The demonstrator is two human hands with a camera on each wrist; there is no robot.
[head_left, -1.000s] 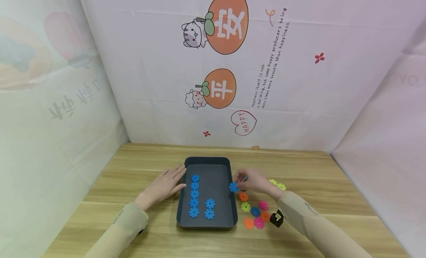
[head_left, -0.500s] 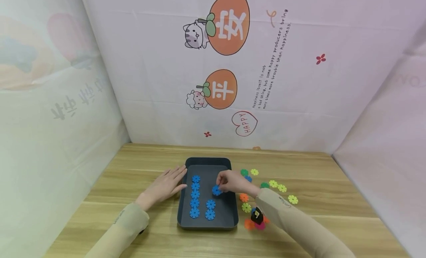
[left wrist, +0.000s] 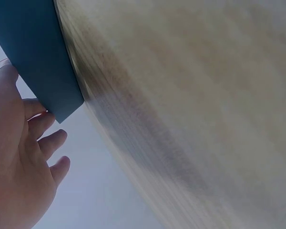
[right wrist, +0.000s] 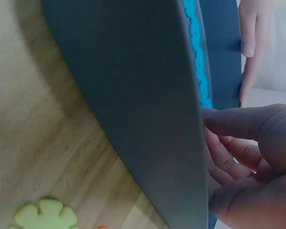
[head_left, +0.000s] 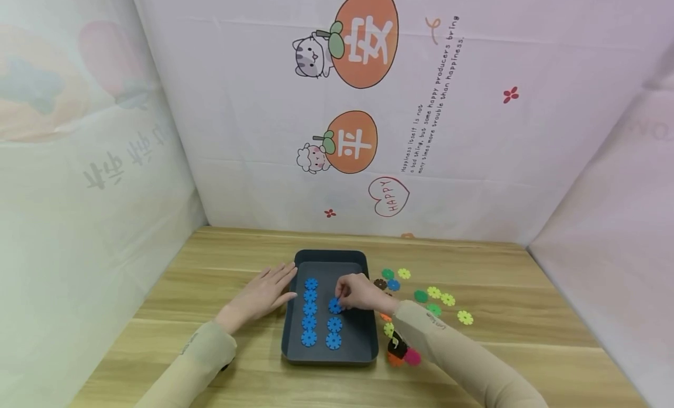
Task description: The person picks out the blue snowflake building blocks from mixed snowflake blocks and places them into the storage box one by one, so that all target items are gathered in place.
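Observation:
A dark grey rectangular tray lies on the wooden table. My left hand rests against its left rim with fingers extended; in the left wrist view its fingertips meet the tray's outer wall. Over the tray's right half, my right hand pinches a blue notched building disc between thumb and fingers, just beyond two more blue discs lined up there. Several blue discs form a column along the tray's left side. In the right wrist view, the tray wall hides the pinched disc.
Loose discs lie right of the tray: green, yellow, blue, brown, pink and orange. The right forearm passes over some of them. A white printed cloth hangs behind the table.
My right hand has carried the blue disc left from the tray's right rim to the head of the right-hand row. My left hand has stayed at the left rim.

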